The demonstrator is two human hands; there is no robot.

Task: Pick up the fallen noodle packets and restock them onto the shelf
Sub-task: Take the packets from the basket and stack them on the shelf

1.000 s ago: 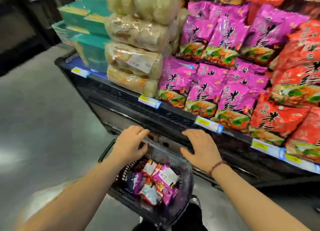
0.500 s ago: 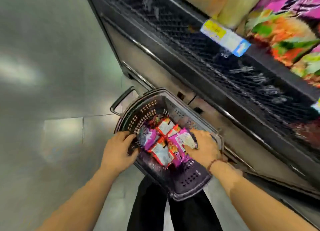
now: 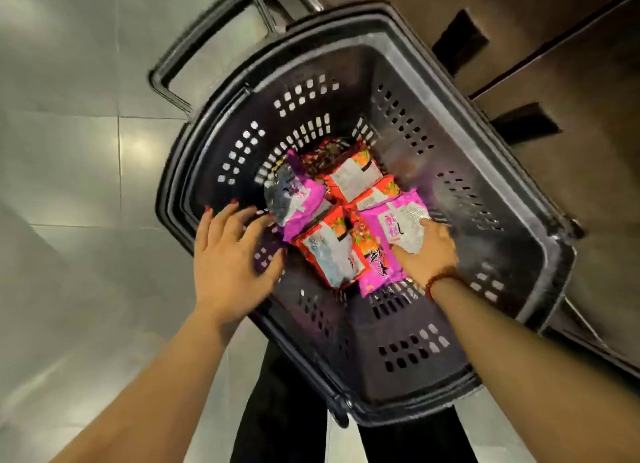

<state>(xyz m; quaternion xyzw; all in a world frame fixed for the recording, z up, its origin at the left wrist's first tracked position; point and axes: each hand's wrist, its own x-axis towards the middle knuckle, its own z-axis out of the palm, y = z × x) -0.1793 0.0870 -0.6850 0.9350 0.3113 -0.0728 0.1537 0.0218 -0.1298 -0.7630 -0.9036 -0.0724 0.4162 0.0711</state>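
Left hand (image 3: 235,254) spread, released, at basket (image 3: 450,116) wall. Right hand (image 3: 427,251) grips pink noodle packet (image 3: 384,227) among others inside.

Bare arms, a beaded bracelet, painted nails.
The left hand (image 3: 232,254) has red-polished nails (image 3: 207,209). The right hand (image 3: 429,251) wears a thin bracelet (image 3: 438,282) of small dark-red beads round its wrist. Both forearms (image 3: 156,376) are uncovered up to the picture's edge, and black trousers (image 3: 277,410) show low between them.
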